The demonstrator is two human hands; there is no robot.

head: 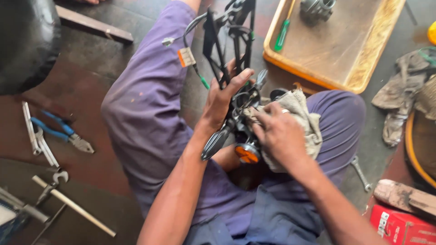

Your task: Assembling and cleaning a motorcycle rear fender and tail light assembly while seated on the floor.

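Note:
My left hand (223,97) grips a black metal bracket assembly (231,41) with wires, a small orange-and-white connector (186,57) and an orange indicator lamp (247,154), held over my lap. My right hand (277,134) presses a dirty beige rag (305,119) against the lower part of the assembly. I sit on the floor in purple trousers (150,113), knees spread.
A yellow tray (377,45) at the upper right holds a green screwdriver (282,34) and a grey metal part (317,8). Blue-handled pliers (63,132) and spanners (38,138) lie left. A spanner (361,172), rags (404,100) and a red box (399,225) lie right.

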